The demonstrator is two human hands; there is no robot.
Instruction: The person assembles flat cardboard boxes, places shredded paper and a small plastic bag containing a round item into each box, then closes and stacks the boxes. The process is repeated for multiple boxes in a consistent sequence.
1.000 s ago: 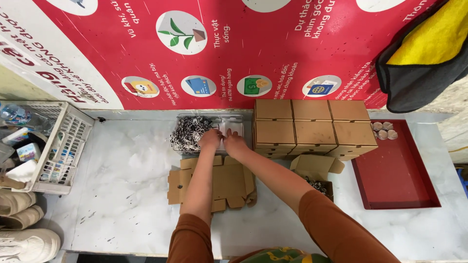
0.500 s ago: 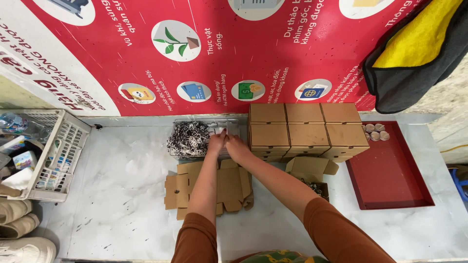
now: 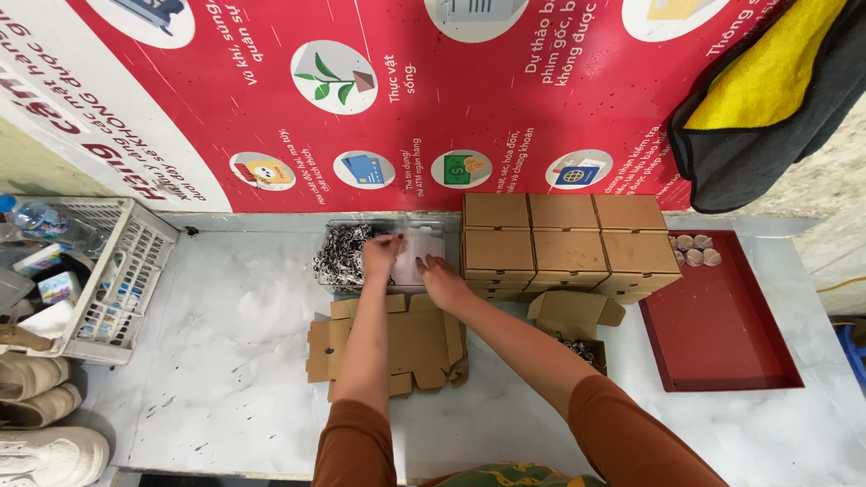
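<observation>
Both forearms are extended forward from 6 o'clock toward 12 o'clock across a white marble-patterned table (image 3: 225, 361). The left hand (image 3: 382, 254) is held over a clear plastic tray (image 3: 379, 229) set against the wall; its fingers are curled downward at the edge of a heap of dark and white shredded filler (image 3: 338, 254) occupying the tray's 9 o'clock half. Whether any filler is pinched between the fingers cannot be told. The right hand (image 3: 442, 280) is placed just at 4 o'clock of the left hand, at the tray's near rim, fingers loosely spread and partly open, with nothing seen to be grasped. A flattened cardboard box blank (image 3: 406, 347) is lying beneath both forearms. At 3 o'clock of the tray, a stack of closed cardboard boxes (image 3: 568, 243) is arranged in rows, touching the tray's side. An open small cardboard box (image 3: 577, 329) containing dark filler is noted beside the right forearm. A red tray (image 3: 722, 334) with a few round pieces at its far corner is set at the far 3 o'clock side. A white plastic basket (image 3: 126, 289) is located at 9 o'clock.
</observation>
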